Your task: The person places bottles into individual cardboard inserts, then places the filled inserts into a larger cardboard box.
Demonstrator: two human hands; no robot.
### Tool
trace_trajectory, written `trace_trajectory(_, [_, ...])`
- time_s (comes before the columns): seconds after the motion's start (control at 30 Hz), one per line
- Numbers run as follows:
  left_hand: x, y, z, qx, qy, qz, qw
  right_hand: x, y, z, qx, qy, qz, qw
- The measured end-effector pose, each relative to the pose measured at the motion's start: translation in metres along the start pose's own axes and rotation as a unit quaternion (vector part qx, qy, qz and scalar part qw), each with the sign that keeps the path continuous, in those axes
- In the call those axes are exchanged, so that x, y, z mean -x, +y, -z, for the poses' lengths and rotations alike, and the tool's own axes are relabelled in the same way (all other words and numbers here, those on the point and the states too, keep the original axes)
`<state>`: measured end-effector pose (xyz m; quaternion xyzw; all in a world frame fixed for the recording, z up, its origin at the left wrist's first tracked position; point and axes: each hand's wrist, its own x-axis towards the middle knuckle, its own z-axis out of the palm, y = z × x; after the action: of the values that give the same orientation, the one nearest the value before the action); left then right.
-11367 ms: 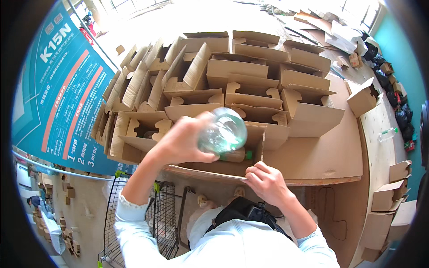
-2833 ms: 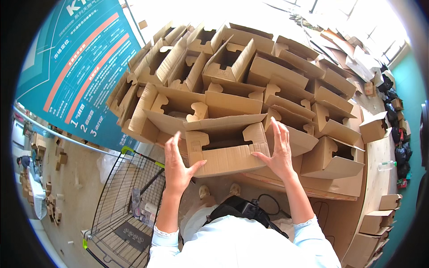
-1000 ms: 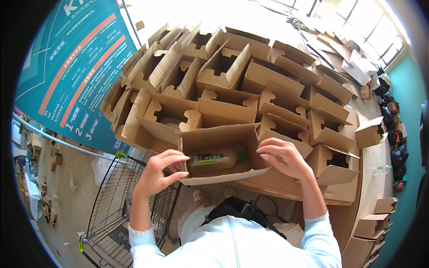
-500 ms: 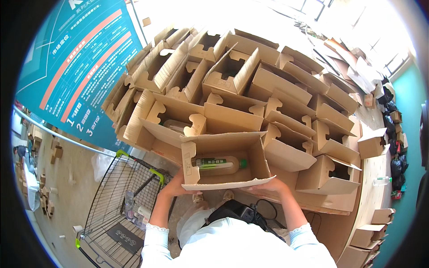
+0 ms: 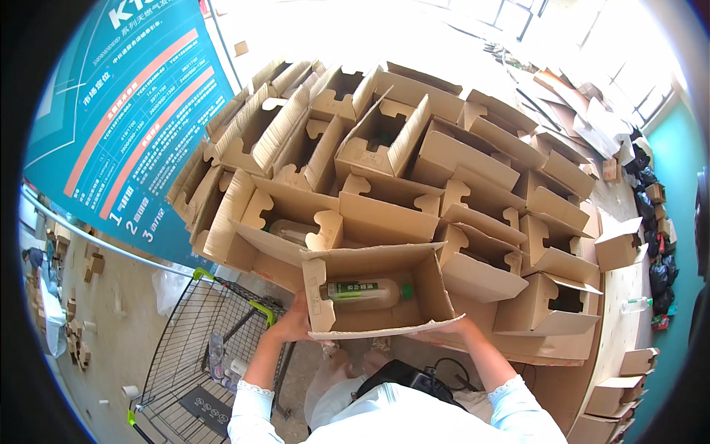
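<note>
Both my hands hold an open cardboard box (image 5: 388,318) in front of my body, one at each end. My left hand (image 5: 297,320) wraps round its lower left corner, fingers partly hidden beneath. The right end is gripped by my right hand (image 5: 447,330), its fingertips under the box. Inside lies a clear plastic bottle (image 5: 377,294) on its side, with a green label and a green cap. Just beyond the held box, many open cardboard boxes (image 5: 388,209) stand packed in rows on a table. Another bottle (image 5: 291,231) shows inside a box at the left.
A black wire shopping cart (image 5: 194,337) with green corners stands at my left, holding clear bottles. Behind it rises a teal printed banner (image 5: 140,118). More boxes (image 5: 617,381) and a green-capped bottle (image 5: 636,304) are at the right. Dark bags (image 5: 658,274) line the wall.
The held box and both hands sit slightly lower in the picture. The whole scene has shifted down a little with the view. My grip looks the same.
</note>
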<state>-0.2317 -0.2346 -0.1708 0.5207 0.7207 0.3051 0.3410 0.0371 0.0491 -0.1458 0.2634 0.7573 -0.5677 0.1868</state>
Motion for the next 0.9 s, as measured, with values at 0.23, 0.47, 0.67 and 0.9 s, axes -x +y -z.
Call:
trace_trajectory(0.23, [0.014,0.056,-0.011,0.111,0.038,0.013,0.993,0.017,0.017,-0.002,-0.073,0.003,-0.080,0.994])
trace_trajectory(0.47, [0.076,0.080,-0.037,0.189,0.096,0.090,0.973,0.021,0.056,-0.009,-0.138,-0.004,-0.096,0.986])
trace_trajectory(0.67, [0.169,0.090,-0.065,0.282,0.199,0.089,0.934,0.030,-0.039,-0.044,-0.333,-0.179,-0.018,0.926])
trace_trajectory(0.9, [0.261,0.084,-0.084,0.352,0.312,0.154,0.869,-0.012,-0.135,-0.125,-0.057,-0.176,0.068,0.980])
